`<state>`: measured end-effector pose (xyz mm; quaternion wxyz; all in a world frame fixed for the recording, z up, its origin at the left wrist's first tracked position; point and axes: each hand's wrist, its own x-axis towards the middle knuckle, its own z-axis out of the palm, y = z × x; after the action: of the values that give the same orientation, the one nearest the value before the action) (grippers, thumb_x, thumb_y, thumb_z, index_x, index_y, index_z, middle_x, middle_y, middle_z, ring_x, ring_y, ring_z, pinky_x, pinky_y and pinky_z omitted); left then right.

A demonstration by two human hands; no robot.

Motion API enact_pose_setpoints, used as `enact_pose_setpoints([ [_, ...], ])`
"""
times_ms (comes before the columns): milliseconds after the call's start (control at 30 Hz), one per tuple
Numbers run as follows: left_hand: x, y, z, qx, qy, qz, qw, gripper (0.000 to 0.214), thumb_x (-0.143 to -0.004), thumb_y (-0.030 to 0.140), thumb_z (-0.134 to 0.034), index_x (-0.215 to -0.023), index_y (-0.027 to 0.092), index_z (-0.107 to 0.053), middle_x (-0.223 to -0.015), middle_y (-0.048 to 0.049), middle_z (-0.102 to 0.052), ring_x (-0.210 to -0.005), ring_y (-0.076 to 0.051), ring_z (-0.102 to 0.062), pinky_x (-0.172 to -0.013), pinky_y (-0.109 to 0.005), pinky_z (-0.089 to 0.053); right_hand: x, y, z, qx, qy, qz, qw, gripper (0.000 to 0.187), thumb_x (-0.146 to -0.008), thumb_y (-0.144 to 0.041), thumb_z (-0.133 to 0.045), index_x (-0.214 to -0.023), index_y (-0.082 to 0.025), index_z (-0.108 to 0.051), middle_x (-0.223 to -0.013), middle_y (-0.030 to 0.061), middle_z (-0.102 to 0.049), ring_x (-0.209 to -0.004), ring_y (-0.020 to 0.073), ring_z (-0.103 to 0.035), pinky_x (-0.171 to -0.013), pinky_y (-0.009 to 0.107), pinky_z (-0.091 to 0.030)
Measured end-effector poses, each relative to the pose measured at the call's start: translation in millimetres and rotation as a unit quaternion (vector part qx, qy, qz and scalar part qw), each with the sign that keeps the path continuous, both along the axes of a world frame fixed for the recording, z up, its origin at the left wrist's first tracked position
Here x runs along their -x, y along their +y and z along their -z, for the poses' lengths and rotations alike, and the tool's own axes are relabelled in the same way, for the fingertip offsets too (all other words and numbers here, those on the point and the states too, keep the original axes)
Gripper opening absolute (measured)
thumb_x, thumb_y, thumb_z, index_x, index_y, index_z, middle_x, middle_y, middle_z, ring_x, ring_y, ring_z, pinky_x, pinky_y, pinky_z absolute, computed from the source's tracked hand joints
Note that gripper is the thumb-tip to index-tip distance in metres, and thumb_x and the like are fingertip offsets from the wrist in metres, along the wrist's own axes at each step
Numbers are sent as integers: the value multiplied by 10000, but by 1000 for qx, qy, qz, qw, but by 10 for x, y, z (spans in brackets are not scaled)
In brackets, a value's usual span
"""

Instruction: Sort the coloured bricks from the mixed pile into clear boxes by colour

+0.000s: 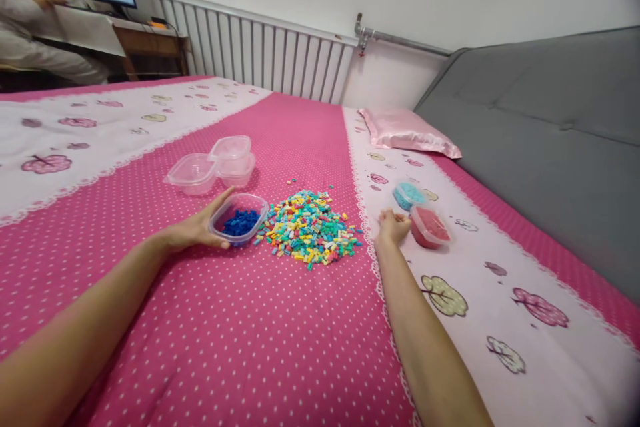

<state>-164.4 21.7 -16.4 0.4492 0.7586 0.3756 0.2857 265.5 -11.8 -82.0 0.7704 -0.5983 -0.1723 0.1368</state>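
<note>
My left hand cups the near-left side of a clear plastic tub that holds dark blue beads. Right of the tub lies a heap of mixed coloured beads on the pink dotted bedspread. On the other side of the heap my right hand rests on the bed, fingers curled into a loose fist. It sits just left of a tub of red beads. Behind that one stands a tub of light blue beads.
Empty clear tubs are grouped behind the blue-bead tub. A pink satin pillow lies at the grey headboard. A radiator lines the far wall. Another person's sleeve shows near a monitor at the far left.
</note>
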Motion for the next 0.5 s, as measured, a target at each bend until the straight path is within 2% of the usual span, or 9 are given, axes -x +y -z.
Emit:
enact_pose_setpoints([
  [100, -98, -42, -19, 8, -28, -2, 1000, 1101, -504, 405, -832, -1447, 324, -267, -1520, -93, -284, -1337, -324, -345, -1051, -475, -355, 90, -54, -148, -5, 13, 65, 998, 267, -654, -179, -500, -806, -248, -292, -734, -74, -439, -605, 75, -547, -558, 190, -451],
  [200, -250, -192, 66, -5, -56, -45, 997, 1102, -523, 419, -824, -1450, 267, -249, -1479, -137, -348, -1329, -309, -366, -1080, -475, -317, 291, -141, -418, -55, -61, 68, 994, 296, -630, -170, -547, -853, -237, -364, -765, -70, -460, -600, 73, -538, -557, 200, -462],
  [267, -351, -323, 170, -35, -63, -74, 995, 1167, -492, 437, -835, -1454, 224, -209, -1458, -174, -354, -1337, -322, -345, -1092, -492, -286, 497, -226, -631, -91, -121, 29, 988, 312, -673, -212, -555, -942, -229, -398, -780, -57, -498, -643, 83, -557, -589, 211, -474],
  [367, -464, -519, 312, -105, -54, -130, 985, 1244, -457, 487, -833, -1458, 210, -148, -1412, -184, -354, -1296, -353, -381, -1065, -523, -320, 883, -389, -898, -104, -182, -71, 975, 337, -704, -248, -588, -1015, -196, -468, -820, -20, -561, -717, 96, -579, -658, 233, -494],
  [500, -542, -728, 358, -184, -8, -162, 969, 1291, -454, 536, -813, -1461, 278, -48, -1310, -149, -378, -1169, -369, -468, -999, -569, -377, 1377, -613, -1042, -87, -261, -227, 934, 305, -760, -269, -595, -1048, -170, -585, -850, 20, -629, -781, 117, -601, -692, 248, -504],
])
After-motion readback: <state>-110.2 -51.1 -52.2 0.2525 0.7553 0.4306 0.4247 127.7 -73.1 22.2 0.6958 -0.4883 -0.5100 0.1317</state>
